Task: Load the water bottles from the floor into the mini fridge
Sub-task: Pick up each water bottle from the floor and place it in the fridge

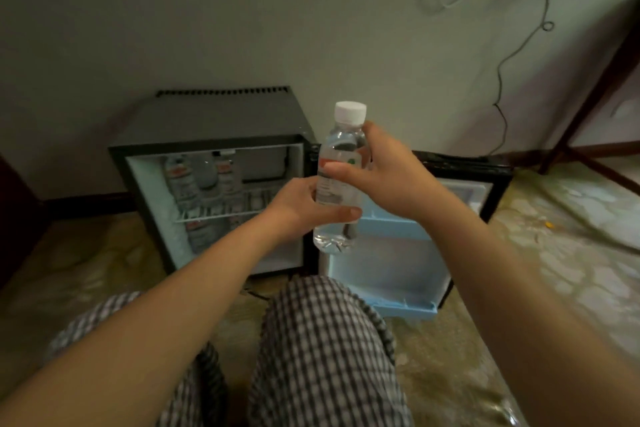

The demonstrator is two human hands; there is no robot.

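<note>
A clear water bottle point(337, 191) with a white cap stands upright in mid-air in front of the open mini fridge point(214, 135). My left hand point(304, 208) grips its lower half, thumb across the front. My right hand point(384, 173) holds its upper half from the right, fingers around the label. Inside the fridge, several bottles point(201, 180) stand on the wire shelf at the left, and more bottles point(201, 234) sit below it.
The fridge door point(408, 253) hangs open to the right, its pale blue racks showing. My knees in checked trousers point(322, 340) are in front of the fridge. Cables point(502, 80) hang down the wall. A dark wooden frame point(588, 107) stands at right.
</note>
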